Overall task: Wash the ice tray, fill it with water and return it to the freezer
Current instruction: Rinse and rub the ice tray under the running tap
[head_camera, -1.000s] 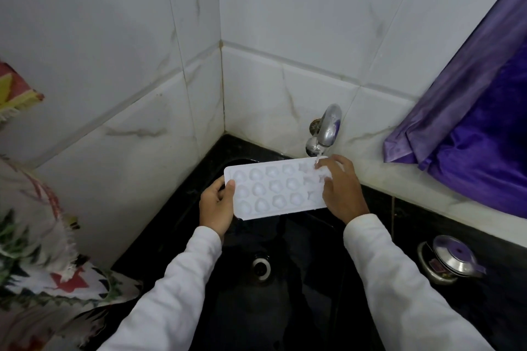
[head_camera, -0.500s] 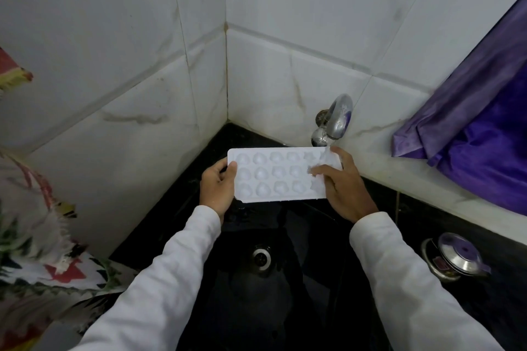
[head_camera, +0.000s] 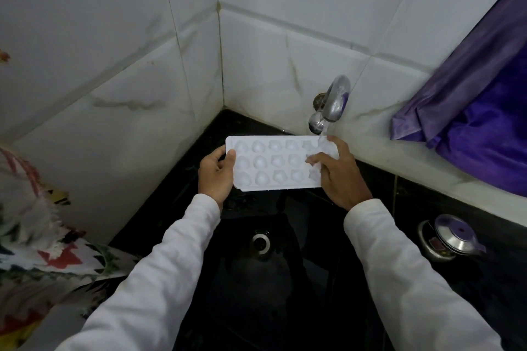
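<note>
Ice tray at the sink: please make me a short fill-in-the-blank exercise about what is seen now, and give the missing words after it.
1. Water from the tap falls on the ____ end of the ice tray.
2. The left hand and the right hand hold the tray above the black ____, over its drain.
3. A ____ cloth hangs right of the tap.
Missing words: right; sink; purple.
</note>
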